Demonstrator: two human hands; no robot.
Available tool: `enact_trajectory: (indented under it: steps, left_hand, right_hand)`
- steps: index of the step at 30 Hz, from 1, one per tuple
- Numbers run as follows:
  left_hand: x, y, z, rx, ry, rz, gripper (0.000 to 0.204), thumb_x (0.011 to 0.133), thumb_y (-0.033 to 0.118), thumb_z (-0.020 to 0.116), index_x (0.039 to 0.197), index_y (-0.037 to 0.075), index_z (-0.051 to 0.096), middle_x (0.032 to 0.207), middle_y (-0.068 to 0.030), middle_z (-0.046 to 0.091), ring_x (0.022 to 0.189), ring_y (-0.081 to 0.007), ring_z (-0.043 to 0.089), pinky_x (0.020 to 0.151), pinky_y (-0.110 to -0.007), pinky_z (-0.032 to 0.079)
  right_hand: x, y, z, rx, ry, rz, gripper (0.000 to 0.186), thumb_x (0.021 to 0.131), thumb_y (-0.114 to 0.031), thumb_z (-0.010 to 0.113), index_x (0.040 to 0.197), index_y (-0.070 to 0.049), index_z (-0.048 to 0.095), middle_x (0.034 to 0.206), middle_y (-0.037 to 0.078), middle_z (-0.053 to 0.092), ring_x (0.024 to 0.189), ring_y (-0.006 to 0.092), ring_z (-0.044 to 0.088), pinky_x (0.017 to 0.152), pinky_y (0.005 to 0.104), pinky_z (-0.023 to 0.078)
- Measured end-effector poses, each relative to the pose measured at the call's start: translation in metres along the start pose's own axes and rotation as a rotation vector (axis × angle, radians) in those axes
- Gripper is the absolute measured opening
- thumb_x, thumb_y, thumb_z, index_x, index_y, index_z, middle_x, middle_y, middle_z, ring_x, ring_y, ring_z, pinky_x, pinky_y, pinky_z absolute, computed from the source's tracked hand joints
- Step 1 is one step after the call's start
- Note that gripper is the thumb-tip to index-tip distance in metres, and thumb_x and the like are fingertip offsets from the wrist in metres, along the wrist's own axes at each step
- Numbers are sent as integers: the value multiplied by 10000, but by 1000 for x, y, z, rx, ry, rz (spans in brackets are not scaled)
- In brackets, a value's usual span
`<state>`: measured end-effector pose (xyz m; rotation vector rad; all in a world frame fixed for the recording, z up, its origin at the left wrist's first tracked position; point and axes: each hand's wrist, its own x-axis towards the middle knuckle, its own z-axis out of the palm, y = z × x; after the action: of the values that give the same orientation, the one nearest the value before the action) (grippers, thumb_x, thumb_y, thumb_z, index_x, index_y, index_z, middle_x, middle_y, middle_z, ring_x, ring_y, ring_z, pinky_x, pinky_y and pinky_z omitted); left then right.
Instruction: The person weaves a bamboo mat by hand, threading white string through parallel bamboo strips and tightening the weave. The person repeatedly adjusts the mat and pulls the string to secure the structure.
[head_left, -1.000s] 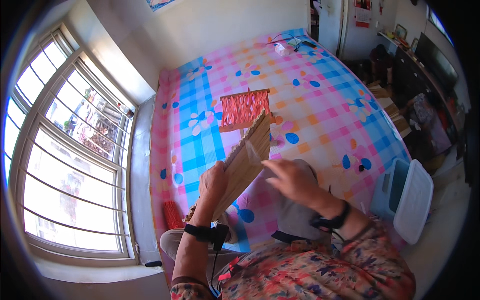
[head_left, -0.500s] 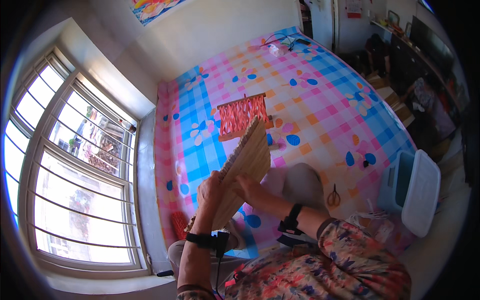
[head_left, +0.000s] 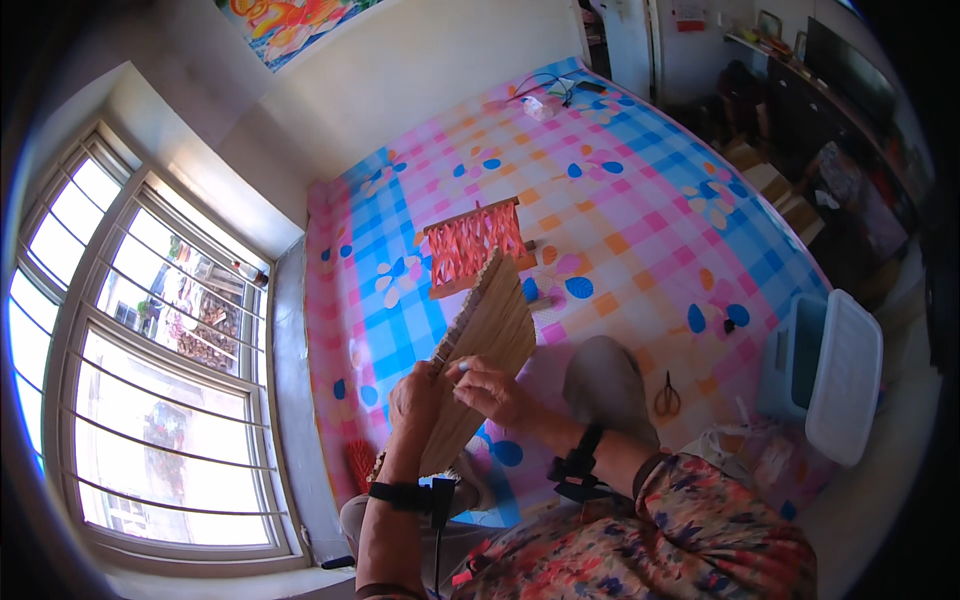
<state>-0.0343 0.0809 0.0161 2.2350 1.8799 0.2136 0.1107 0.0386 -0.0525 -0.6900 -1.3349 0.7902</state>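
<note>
A stiff tan panel (head_left: 490,345) of stalks laid side by side, with a knobby edge, is held tilted up in front of me. My left hand (head_left: 413,398) is closed round its left edge. Over the panel's face, close beside the left hand, is my right hand (head_left: 488,388), its fingers bent together. One finger wears a pale band. Whatever the right fingers pinch is too small to make out. Past the panel's upper tip, a wooden-framed piece with red and pink strands (head_left: 475,245) lies on the patterned sheet (head_left: 600,240).
Scissors (head_left: 667,396) lie to the right of my knee. Further right stands a blue-grey bin (head_left: 788,355) with its white lid (head_left: 845,378) leaning on it, near a plastic bag (head_left: 765,455). A red bundle (head_left: 359,464) is by the barred window (head_left: 170,370). People sit at the far right.
My right hand has lifted off the panel's face, and its fingers have curled together beside the left hand. The left hand keeps its hold. The whole view has shifted slightly.
</note>
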Motion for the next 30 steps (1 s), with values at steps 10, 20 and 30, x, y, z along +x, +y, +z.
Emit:
enact_trajectory:
  steps: [10, 20, 30]
  left_hand:
    - [-1, -2, -2, 34, 16, 46, 175, 880, 221, 581, 972, 74, 552, 828, -218, 681, 830, -432, 655, 696, -531, 482]
    - [4, 16, 1, 115, -77, 9, 163, 890, 194, 569, 1002, 79, 545, 855, -231, 680, 859, -424, 659, 721, -521, 492]
    - [0, 16, 1, 11, -29, 116, 194, 902, 189, 544, 1034, 47, 534, 882, -232, 684, 886, -442, 651, 772, -536, 489]
  right_hand:
    - [14, -9, 31, 319, 50, 489, 331, 991, -280, 538, 761, -47, 588, 745, 21, 575, 758, 115, 544, 758, 295, 440]
    - [2, -28, 8, 212, -25, 367, 231, 995, -191, 540, 818, -45, 567, 795, 16, 531, 792, 115, 521, 773, 280, 425]
    - [-3, -86, -112, -336, -299, 152, 130, 876, -137, 670, 866, -14, 632, 909, 127, 641, 810, 281, 651, 771, 390, 503]
